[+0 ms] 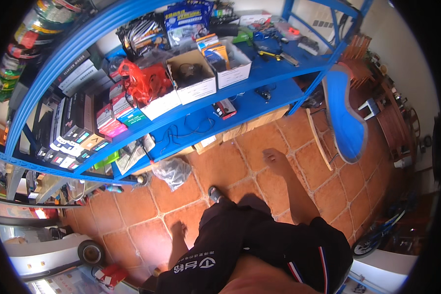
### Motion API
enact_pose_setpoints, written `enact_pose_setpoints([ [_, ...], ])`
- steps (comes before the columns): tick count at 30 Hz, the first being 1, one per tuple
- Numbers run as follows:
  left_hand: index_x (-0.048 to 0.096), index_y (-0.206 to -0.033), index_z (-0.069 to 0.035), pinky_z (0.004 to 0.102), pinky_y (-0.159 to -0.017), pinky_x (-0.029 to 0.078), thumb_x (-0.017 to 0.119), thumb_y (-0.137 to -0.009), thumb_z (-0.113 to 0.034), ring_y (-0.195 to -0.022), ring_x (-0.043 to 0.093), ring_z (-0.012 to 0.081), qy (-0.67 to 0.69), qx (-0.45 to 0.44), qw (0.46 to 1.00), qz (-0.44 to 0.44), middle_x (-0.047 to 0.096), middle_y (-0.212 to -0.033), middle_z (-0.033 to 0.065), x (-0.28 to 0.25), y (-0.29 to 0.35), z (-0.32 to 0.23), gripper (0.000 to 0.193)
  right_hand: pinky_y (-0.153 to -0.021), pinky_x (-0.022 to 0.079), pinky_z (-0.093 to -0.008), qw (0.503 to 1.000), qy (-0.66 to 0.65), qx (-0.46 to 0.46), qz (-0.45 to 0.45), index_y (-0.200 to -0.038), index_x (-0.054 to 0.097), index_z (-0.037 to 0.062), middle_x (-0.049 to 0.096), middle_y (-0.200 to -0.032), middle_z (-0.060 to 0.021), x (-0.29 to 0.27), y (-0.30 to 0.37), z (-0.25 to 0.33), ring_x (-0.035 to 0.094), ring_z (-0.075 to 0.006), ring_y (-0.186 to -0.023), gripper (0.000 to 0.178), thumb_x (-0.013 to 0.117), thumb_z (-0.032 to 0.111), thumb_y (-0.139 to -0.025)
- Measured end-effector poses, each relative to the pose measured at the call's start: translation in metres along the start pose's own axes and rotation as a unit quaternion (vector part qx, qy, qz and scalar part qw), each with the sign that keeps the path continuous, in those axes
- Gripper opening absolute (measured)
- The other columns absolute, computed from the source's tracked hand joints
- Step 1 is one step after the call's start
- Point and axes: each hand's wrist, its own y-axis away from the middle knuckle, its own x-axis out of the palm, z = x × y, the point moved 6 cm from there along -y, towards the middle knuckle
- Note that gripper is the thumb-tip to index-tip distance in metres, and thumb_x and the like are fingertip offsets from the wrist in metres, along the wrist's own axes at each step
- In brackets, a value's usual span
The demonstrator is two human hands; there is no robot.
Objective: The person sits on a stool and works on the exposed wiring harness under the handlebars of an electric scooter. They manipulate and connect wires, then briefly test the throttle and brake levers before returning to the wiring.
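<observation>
My right hand [274, 159] hangs over the tiled floor in front of the blue shelving rack [259, 73]. Its fingers are loosely bent and hold nothing that I can see. Lower and to the left, my left hand [179, 229] is down beside my leg, small and in shadow, its fingers slightly apart with nothing visible in them. Neither hand touches anything. Closest to the left hand is a clear plastic bag [172, 172] with unclear contents, at the foot of the rack. One shoe [214, 194] shows below my dark trousers.
White open boxes [193, 81], a red plastic bag [144, 81] and stacked cartons [78, 120] fill the rack. Cables [186, 128] lie on its lower shelf. A curved blue board-like panel [345, 117] stands at right. A small wheel [91, 253] is at lower left, a bicycle [377, 240] at lower right.
</observation>
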Motion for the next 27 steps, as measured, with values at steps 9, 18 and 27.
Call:
enact_pose_setpoints([
  [9, 0.057, -0.119, -0.004, 0.0289, -0.059, 0.049, 0.062, -0.09, -0.019, -0.076, 0.063, 0.0209, -0.016, 0.147, 0.987, -0.062, 0.065, -0.096, 0.01, 0.122, 0.024, -0.21, 0.033, -0.08, 0.054, -0.0323, 0.995, 0.032, -0.093, -0.012, -0.116, 0.064, 0.0035, 0.07, -0.103, -0.0119, -0.024, -0.187, 0.079, 0.069, -0.0215, -0.093, 0.028, 0.067, 0.013, -0.089],
  [18, 0.053, -0.12, -0.005, 0.0316, -0.051, 0.047, 0.057, -0.092, -0.019, -0.073, 0.061, 0.0267, 0.061, -0.116, 0.96, -0.247, 0.059, -0.1, 0.0129, 0.113, 0.088, -0.047, 0.032, -0.07, 0.054, -0.0314, 0.933, 0.044, -0.333, 0.131, -0.104, 0.067, 0.0059, 0.07, -0.088, -0.0084, -0.008, -0.411, 0.222, 0.069, -0.0193, -0.08, 0.016, 0.068, 0.01, -0.089],
  [27, 0.05, -0.125, -0.004, 0.0343, -0.061, 0.049, 0.058, -0.092, -0.021, -0.083, 0.061, 0.0279, 0.189, -0.067, 0.949, -0.241, 0.06, -0.11, 0.0151, 0.216, 0.088, -0.011, 0.038, -0.068, 0.056, -0.0446, 0.562, 0.459, -0.501, 0.472, -0.082, 0.071, 0.0054, 0.071, -0.083, -0.0166, 0.186, -0.415, 0.197, 0.069, -0.035, -0.082, 0.014, 0.061, 0.012, -0.076],
])
